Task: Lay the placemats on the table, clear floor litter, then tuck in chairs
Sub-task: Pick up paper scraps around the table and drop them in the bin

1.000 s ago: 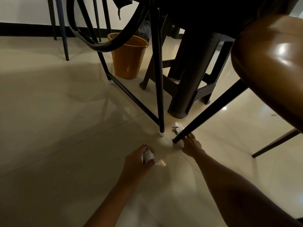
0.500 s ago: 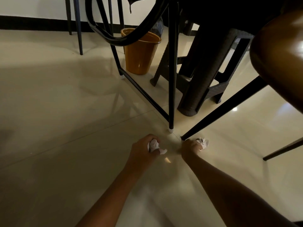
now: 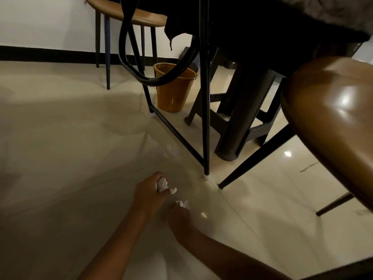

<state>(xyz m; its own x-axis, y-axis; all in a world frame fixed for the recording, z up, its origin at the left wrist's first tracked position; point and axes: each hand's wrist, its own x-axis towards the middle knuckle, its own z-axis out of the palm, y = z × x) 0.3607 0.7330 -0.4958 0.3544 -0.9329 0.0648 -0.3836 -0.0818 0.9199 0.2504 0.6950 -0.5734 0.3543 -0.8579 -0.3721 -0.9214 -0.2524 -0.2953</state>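
My left hand [image 3: 148, 194] is low over the pale tiled floor and grips a crumpled white paper ball [image 3: 162, 183]. Just right of it and nearer to me, my right hand [image 3: 179, 218] pinches a second, smaller crumpled paper [image 3: 182, 204] at its fingertips. Both hands sit in front of the black table leg [image 3: 205, 118]. A brown chair seat [image 3: 331, 122] juts in at the right, its dark slanted leg [image 3: 256, 156] ending on the floor close to the hands. The table's underside is dark.
An orange bin [image 3: 174, 87] stands behind the table's black frame, near the wall. A dark plastic stool [image 3: 242, 118] is under the table. Another brown-seated chair [image 3: 129, 13] stands at the back left. A black strap loop [image 3: 129, 63] hangs down. Open floor lies to the left.
My right hand picked the small paper up from beside the chair leg and drew it back toward my left hand. The view lifted and shifted, and the left hand kept its paper.
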